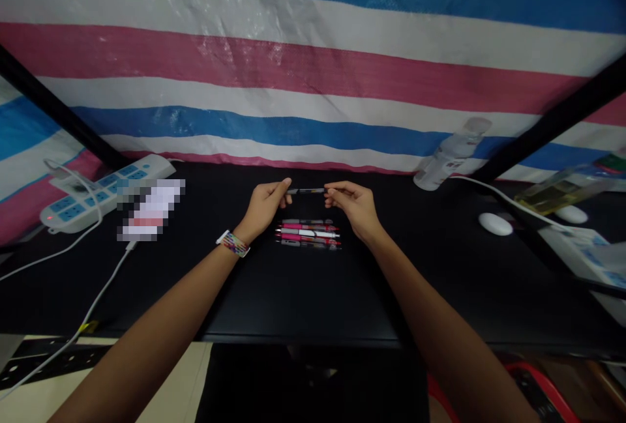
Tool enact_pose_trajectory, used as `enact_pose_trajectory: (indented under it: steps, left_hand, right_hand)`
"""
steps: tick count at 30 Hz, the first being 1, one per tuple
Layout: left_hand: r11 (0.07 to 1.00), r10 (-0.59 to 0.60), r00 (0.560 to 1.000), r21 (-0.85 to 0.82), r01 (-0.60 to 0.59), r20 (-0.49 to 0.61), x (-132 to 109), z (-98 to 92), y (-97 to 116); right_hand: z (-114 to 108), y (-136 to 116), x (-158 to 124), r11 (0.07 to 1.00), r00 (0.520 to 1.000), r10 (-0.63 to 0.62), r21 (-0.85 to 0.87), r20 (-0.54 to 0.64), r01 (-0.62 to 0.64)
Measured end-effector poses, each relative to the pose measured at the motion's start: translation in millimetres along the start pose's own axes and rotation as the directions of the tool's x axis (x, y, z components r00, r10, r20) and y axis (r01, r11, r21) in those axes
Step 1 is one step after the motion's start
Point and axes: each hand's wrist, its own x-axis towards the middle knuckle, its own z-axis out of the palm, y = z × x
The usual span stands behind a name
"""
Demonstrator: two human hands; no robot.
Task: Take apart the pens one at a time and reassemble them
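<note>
A dark pen [310,191] lies crosswise between my two hands, over the back part of the black table. My left hand [267,208] pinches its left end between thumb and fingers. At the other end, the fingertips of my right hand [353,204] are closed on the pen. Just nearer to me, several pens [308,234] lie side by side in a row on the table, pointing left and right. Some have red or pink parts, one has a white barrel, and others look dark or clear. A multicoloured woven band is on my left wrist.
At left, a white power strip [110,191] and a blurred-out device [151,210] with a white cable rest on the black table [303,299]. A clear bottle [452,152], a white computer mouse [495,223] and a bottle of yellowish liquid [562,191] are at right. Striped sheeting [313,77] hangs behind.
</note>
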Motion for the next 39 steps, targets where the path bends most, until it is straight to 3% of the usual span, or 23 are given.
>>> enact_pose_trajectory:
  steps: [6, 14, 25, 29, 34, 39]
  left_hand:
    - [0.999, 0.026, 0.999, -0.036, -0.025, 0.036, 2, -3.3, 5]
    - [0.999, 0.039, 0.999, -0.025, -0.038, 0.035, 3, -4.7, 3]
    - [0.997, 0.022, 0.999, -0.079, -0.018, 0.044, 4, -9.5, 8]
    - [0.999, -0.038, 0.998, -0.021, 0.039, 0.058, 4, -10.7, 7]
    - [0.994, -0.036, 0.997, -0.101, 0.043, 0.074, 6, -10.6, 3]
    - [0.997, -0.036, 0.999, -0.072, 0.037, 0.014, 8, -12.7, -4]
  right_hand:
    - [-8, 1, 0, 0.997, 0.996, 0.06, 0.056, -0.064, -0.056]
    - [-9, 2, -1, 0.995, 0.996, 0.073, 0.068, -0.05, -0.069]
    - [-11, 0, -1, 0.992, 0.994, 0.089, 0.096, -0.062, -0.083]
    - [-12, 2, 0, 0.989, 0.993, 0.097, 0.114, -0.064, -0.089]
    - [-12, 2, 0, 0.983, 0.991, 0.113, 0.152, -0.066, -0.102]
    - [-15, 0, 2, 0.97, 0.984, 0.146, 0.209, -0.099, -0.123]
